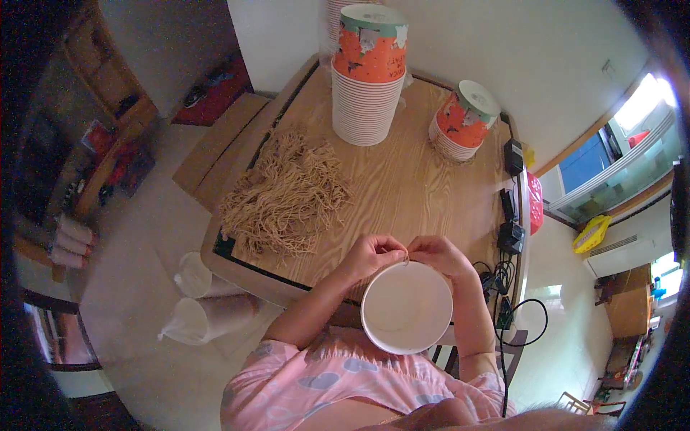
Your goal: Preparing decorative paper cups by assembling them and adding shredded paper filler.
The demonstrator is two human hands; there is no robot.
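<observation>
A white paper bucket point(407, 307) is in front of my chest, its open mouth facing up and its inside bare. My left hand point(375, 256) and my right hand point(440, 256) meet at its far rim, fingers closed in a pinch. Between the fingertips a short bit of thin brown cord point(407, 261) shows at the rim; most of it is hidden by the fingers. A loose heap of tan cords point(287, 194) lies on the table beyond my left hand.
On the wooden table point(402, 187) stand a tall stack of upturned orange-printed buckets point(368, 108) and a shorter stack point(466, 122). Black power adapters point(511, 237) and cables line the right edge. Bagged stacks of white cups point(208, 320) lie on the floor at left.
</observation>
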